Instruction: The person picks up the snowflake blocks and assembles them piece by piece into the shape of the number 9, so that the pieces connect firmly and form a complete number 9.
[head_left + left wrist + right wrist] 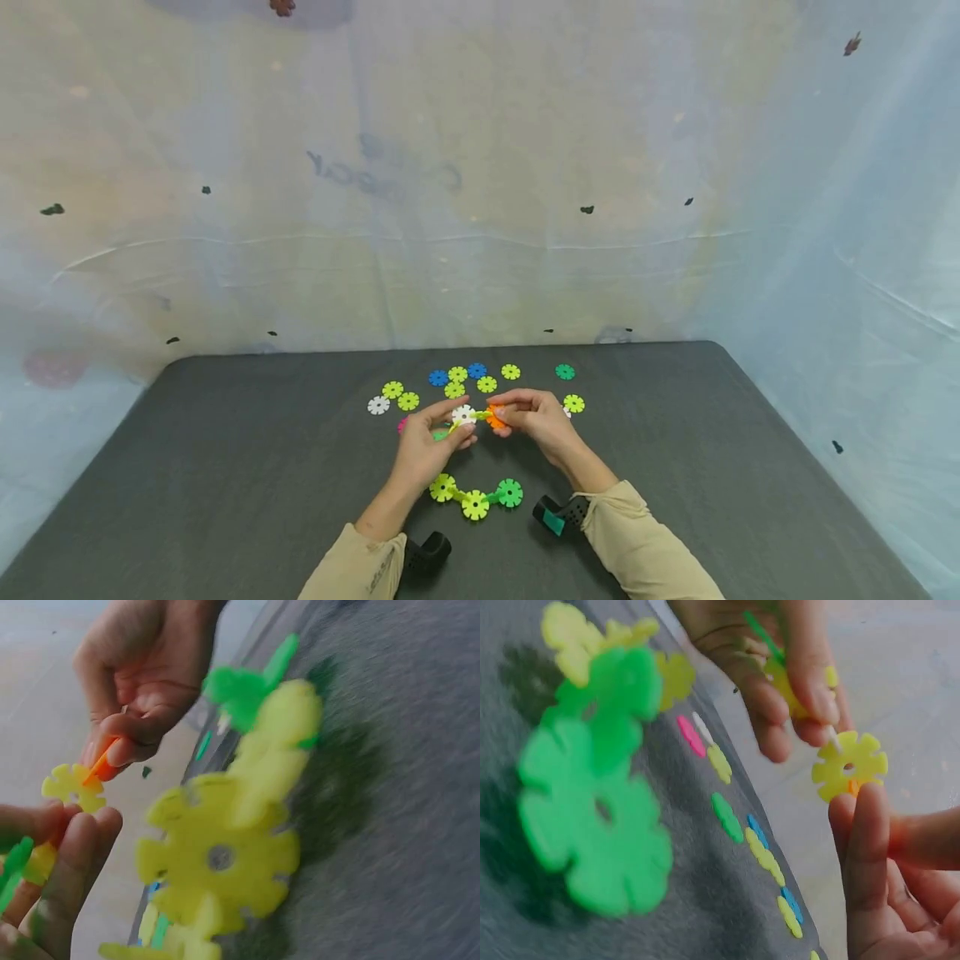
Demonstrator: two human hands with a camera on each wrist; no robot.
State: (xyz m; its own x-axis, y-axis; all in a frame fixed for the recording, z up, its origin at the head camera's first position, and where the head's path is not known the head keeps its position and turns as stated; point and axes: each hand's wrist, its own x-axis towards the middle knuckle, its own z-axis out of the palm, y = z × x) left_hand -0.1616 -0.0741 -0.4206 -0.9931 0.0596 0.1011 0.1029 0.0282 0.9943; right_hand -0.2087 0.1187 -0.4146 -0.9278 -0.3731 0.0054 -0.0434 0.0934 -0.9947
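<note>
My left hand [427, 443] pinches a white notched plastic disc [462, 414] that belongs to a small joined chain, with yellow and green discs by its fingers. From the white one, a yellow disc [849, 766] reaches across to an orange disc [496, 417]. My right hand [542, 423] pinches that orange disc between thumb and fingers. Both hands hold the chain above the table. Nearer to me lies a second joined chain of yellow discs [475, 505] and green discs [510, 492], untouched between the forearms.
Loose discs lie beyond the hands on the dark table [247, 467]: blue [438, 378], yellow [392, 389], white [378, 405] and green [565, 372]. A pink disc [402, 424] is partly hidden by the left hand. Behind the table hangs a pale sheet [480, 275].
</note>
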